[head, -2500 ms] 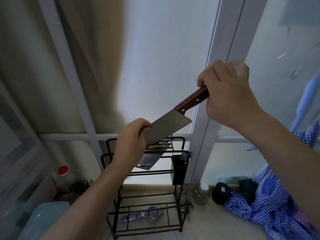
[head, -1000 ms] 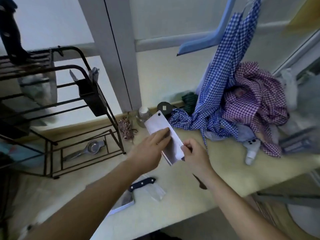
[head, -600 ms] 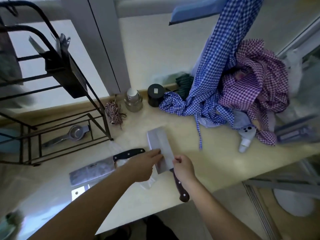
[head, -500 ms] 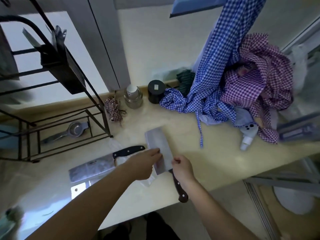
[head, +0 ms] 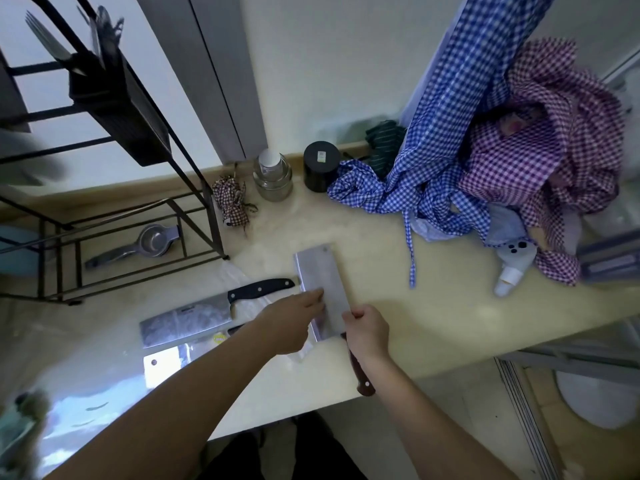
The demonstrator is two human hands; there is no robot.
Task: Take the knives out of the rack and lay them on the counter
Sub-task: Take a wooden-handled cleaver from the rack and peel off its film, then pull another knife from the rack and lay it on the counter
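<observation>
A brown-handled cleaver (head: 320, 278) lies flat on the pale counter (head: 398, 306), blade pointing away from me. My right hand (head: 365, 332) grips its handle near the blade. My left hand (head: 294, 320) rests its fingertips on the blade's left edge. A black-handled cleaver (head: 194, 317) lies on the counter to the left, handle pointing right. The black wire rack (head: 114, 140) stands at the far left; its upper part runs out of frame, so I cannot tell what it holds there.
A metal squeezer (head: 138, 242) lies on the rack's bottom shelf. A glass jar (head: 273, 178), a black canister (head: 321, 166) and a small checked bundle (head: 232, 202) stand by the wall. Blue and purple checked cloths (head: 485, 150) pile at right, a white gadget (head: 512, 268) beneath them.
The brown-handled cleaver came out of the rack, was carried right and lowered onto the counter. Over the last half second both hands have stayed on it, barely moving.
</observation>
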